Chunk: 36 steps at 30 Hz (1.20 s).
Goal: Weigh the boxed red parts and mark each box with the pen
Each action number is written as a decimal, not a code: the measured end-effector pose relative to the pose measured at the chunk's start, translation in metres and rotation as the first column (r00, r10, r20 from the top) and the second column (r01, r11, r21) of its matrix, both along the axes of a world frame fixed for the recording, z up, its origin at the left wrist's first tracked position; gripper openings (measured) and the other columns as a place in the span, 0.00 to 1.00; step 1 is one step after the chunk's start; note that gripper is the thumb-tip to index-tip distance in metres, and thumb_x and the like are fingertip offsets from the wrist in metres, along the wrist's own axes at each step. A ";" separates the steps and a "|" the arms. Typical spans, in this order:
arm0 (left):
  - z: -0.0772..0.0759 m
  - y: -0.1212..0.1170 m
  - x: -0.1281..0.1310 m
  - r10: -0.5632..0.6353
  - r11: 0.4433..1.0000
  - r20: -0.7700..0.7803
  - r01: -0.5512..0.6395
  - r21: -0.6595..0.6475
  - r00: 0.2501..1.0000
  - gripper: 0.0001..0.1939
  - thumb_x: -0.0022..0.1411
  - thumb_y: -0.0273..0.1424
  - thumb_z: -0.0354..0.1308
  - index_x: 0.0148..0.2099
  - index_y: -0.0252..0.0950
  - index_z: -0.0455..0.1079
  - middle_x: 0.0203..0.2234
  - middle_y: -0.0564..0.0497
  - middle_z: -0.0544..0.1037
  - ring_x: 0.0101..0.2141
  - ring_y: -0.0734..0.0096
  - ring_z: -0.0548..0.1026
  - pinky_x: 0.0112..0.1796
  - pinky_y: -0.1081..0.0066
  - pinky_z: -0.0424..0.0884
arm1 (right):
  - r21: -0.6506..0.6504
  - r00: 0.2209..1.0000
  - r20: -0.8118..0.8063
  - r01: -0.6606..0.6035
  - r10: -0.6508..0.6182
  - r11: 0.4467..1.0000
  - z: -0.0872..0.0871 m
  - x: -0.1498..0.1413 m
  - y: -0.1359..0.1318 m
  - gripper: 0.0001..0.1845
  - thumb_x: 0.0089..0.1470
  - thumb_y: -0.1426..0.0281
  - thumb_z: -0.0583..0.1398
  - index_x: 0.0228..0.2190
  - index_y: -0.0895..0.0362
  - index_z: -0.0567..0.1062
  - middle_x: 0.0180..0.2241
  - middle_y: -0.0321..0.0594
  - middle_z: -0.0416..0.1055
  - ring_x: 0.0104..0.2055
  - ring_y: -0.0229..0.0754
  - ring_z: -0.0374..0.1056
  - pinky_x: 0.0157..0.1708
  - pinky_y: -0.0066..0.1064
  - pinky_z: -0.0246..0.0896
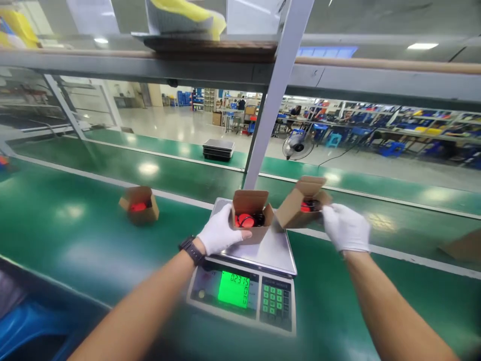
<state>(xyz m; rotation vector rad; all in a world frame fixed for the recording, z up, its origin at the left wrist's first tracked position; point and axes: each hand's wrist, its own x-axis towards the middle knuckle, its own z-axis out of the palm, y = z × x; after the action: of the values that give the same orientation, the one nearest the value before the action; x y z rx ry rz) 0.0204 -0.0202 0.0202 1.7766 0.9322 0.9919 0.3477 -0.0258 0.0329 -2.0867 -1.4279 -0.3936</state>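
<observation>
Left hand (220, 231) grasps open carton (253, 234) on scale (276, 253) — red item (245, 220) inside. Right hand (346, 228) grips second carton (292, 211), also open, tilted, just right of the first — display (233, 289) lit green.

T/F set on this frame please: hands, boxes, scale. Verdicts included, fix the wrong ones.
1. The left hand grips the middle box at the scale. True.
2. The right hand is bare. False: it wears a white glove.
3. The right hand holds a tilted box. True.
4. Both held boxes are closed. False: their flaps stand open, with red showing inside.
5. The scale's display is dark. False: it is lit green.
6. Another open box is on the green surface, left of the scale. True.
</observation>
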 end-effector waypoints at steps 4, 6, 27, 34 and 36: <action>0.003 -0.022 -0.031 -0.022 1.000 0.069 0.022 0.001 0.997 0.37 0.45 0.36 0.68 0.56 0.36 0.57 0.47 0.45 0.71 0.45 0.62 0.71 0.46 0.63 0.67 | 0.062 0.989 0.036 -0.143 0.141 0.988 0.003 -0.057 -0.005 0.15 0.53 0.61 0.53 0.28 0.57 0.75 0.25 0.41 0.71 0.27 0.43 0.66 0.26 0.30 0.53; 0.006 -0.028 -0.041 0.077 0.996 0.037 -0.079 0.038 0.996 0.39 0.44 0.39 0.68 0.57 0.36 0.56 0.47 0.44 0.71 0.46 0.62 0.70 0.46 0.64 0.66 | 0.298 0.976 -0.021 -0.200 0.216 0.934 0.010 -0.084 -0.016 0.17 0.54 0.62 0.53 0.38 0.59 0.75 0.31 0.43 0.73 0.30 0.43 0.68 0.32 0.32 0.59; -0.009 -0.011 -0.047 0.101 0.995 0.118 -0.103 0.010 0.988 0.24 0.65 0.47 0.38 0.33 0.34 0.65 0.25 0.51 0.70 0.26 0.73 0.66 0.30 0.73 0.63 | 0.056 0.574 -0.499 -0.726 0.649 0.685 0.051 -0.228 -0.042 0.18 0.56 0.58 0.52 0.20 0.54 0.65 0.21 0.36 0.69 0.26 0.42 0.65 0.29 0.30 0.56; -0.011 -0.010 -0.047 0.119 0.992 0.080 -0.122 0.025 0.990 0.24 0.65 0.47 0.38 0.34 0.34 0.65 0.27 0.50 0.71 0.27 0.72 0.66 0.31 0.71 0.63 | 0.078 0.596 -0.461 -0.711 0.657 0.699 0.043 -0.227 -0.037 0.17 0.57 0.60 0.53 0.21 0.54 0.65 0.21 0.34 0.68 0.26 0.41 0.65 0.29 0.29 0.55; -0.011 -0.010 -0.048 0.135 0.990 0.080 -0.137 0.020 0.988 0.23 0.64 0.47 0.39 0.33 0.35 0.65 0.27 0.49 0.71 0.27 0.70 0.67 0.30 0.70 0.64 | 0.078 0.600 -0.456 -0.709 0.658 0.701 0.042 -0.227 -0.037 0.17 0.57 0.60 0.53 0.20 0.54 0.64 0.21 0.34 0.68 0.25 0.41 0.65 0.29 0.29 0.55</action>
<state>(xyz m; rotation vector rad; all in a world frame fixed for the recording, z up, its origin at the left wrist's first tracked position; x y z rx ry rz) -0.0273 -0.0300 0.0095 1.7004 1.0056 1.1568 0.1206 -0.0628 0.0748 -1.3775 -1.8219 0.4798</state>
